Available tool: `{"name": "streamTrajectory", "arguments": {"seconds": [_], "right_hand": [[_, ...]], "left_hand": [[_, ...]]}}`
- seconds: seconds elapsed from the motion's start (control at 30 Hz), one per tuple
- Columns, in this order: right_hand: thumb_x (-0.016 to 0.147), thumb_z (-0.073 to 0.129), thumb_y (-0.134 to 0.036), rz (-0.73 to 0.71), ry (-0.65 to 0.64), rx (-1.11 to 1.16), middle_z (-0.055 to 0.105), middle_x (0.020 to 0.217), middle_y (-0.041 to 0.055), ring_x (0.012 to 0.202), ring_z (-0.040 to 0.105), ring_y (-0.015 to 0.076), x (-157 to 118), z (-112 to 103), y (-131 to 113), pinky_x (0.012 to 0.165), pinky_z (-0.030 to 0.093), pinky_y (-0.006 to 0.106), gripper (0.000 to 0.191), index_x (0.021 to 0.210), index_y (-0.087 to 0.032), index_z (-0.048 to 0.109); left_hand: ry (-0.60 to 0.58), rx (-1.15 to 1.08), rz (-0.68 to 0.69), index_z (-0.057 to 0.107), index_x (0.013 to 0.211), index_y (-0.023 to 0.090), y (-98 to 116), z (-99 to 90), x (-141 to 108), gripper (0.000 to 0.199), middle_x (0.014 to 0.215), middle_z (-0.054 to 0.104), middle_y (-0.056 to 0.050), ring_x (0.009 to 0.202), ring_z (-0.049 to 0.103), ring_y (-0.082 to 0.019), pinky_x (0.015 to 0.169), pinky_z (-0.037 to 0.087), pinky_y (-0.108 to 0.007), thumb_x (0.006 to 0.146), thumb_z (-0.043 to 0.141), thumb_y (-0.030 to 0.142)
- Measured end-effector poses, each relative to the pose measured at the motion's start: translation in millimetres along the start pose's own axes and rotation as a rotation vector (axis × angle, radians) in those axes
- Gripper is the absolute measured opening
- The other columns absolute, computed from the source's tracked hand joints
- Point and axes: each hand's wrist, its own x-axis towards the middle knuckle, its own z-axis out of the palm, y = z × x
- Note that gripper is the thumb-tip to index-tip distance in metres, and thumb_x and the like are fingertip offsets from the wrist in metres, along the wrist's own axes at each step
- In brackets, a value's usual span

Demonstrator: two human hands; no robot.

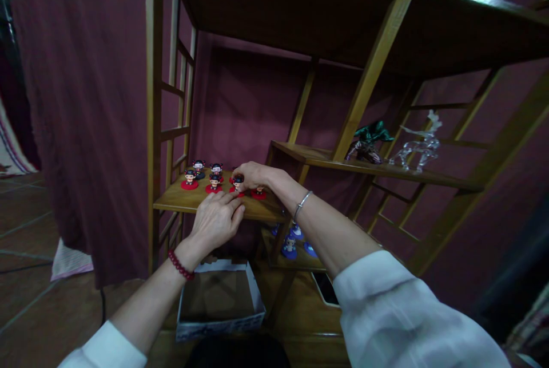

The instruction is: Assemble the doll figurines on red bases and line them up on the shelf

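Observation:
My right hand [254, 175] reaches over the wooden shelf [184, 203], its fingers closed round the head of a small dark-haired figurine [237, 184] on a red round base. Just in front of it, my left hand [218, 218] has its fingers stretched out at the shelf's front edge, their tips close to that base. Whether they touch it I cannot tell. To the left stand similar figurines in two rows, among them one at the front left [189, 178] and one beside it [214, 183]. Another figurine [258, 191] is partly covered by my right hand and wrist.
Below lies an open cardboard box [221, 325]. A phone [326, 288] rests on the lower wooden surface. Blue-based figurines [289, 248] occupy a lower shelf at right. A higher shelf holds a green tree-like ornament [369, 140] and a clear deer figure [419, 145]. Wooden posts [373, 70] divide the shelving.

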Motion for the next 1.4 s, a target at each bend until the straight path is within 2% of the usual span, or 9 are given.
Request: {"name": "streamTrajectory", "arguments": {"seconds": [0.23,0.73,0.9,1.03,1.23,1.3,1.4], "right_hand": [[0.078,0.062,-0.03,-0.022,-0.009,0.05,0.067,0.109,0.0024,0.094,0.061,0.0154,3.3,6.7,4.5,0.068,0.042,0.017,0.039,0.117,-0.022,0.061],[0.078,0.063,-0.028,-0.02,-0.025,-0.003,0.065,0.112,0.0042,0.101,0.06,0.0163,1.4,3.3,0.5,0.075,0.042,0.019,0.041,0.118,-0.02,0.06],[0.075,0.068,-0.026,0.0,0.033,0.054,0.064,0.116,0.003,0.103,0.059,0.0153,-3.7,1.0,0.0,0.079,0.043,0.018,0.048,0.122,-0.022,0.056],[0.076,0.066,-0.026,0.01,0.17,0.102,0.065,0.111,0.0042,0.1,0.06,0.0162,-16.2,-0.6,5.2,0.08,0.044,0.021,0.045,0.12,-0.02,0.057],[0.087,0.052,-0.028,0.062,0.632,0.02,0.066,0.103,0.0087,0.097,0.059,0.0199,-52.0,8.4,-5.7,0.079,0.045,0.03,0.027,0.112,-0.019,0.06],[0.091,0.045,-0.027,0.018,0.77,0.028,0.066,0.096,0.008,0.092,0.059,0.0183,-65.5,19.3,-16.6,0.078,0.044,0.029,0.024,0.105,-0.018,0.062],[0.094,0.038,-0.026,-0.144,0.941,0.072,0.066,0.086,0.007,0.085,0.058,0.016,-86.5,45.9,-38.2,0.079,0.043,0.028,0.028,0.096,-0.016,0.063]], "left_hand": [[0.001,-0.015,0.002,0.066,0.102,0.02,-1.3,-0.3,0.1,0.031,0.112,0.066,-0.006,0.096,0.06,-0.024,0.085,0.044,-0.042,0.09,0.04,0.032],[-0.025,-0.006,-0.001,0.066,0.102,0.018,-0.1,-2.4,0.4,0.032,0.112,0.067,-0.005,0.097,0.06,-0.022,0.086,0.044,-0.039,0.091,0.038,0.031],[-0.028,-0.013,-0.011,0.066,0.102,0.018,-0.8,-2.3,-0.1,0.032,0.112,0.066,-0.005,0.099,0.059,-0.023,0.087,0.044,-0.041,0.091,0.039,0.032],[0.006,-0.037,-0.013,0.066,0.102,0.016,-1.1,-0.8,-2.5,0.033,0.113,0.066,-0.006,0.099,0.058,-0.023,0.088,0.044,-0.041,0.091,0.039,0.031],[0.103,-0.12,-0.017,0.065,0.1,0.015,2.8,3.5,-15.0,0.028,0.112,0.065,-0.007,0.1,0.057,-0.02,0.09,0.043,-0.038,0.089,0.042,0.025],[0.115,-0.132,-0.016,0.063,0.104,0.015,4.9,4.7,-20.7,0.027,0.114,0.064,-0.007,0.103,0.056,-0.021,0.09,0.044,-0.039,0.088,0.043,0.022],[0.179,-0.159,0.023,0.061,0.108,0.013,7.6,6.5,-32.6,0.028,0.112,0.065,-0.009,0.108,0.053,-0.022,0.092,0.044,-0.041,0.086,0.043,0.017]]}}
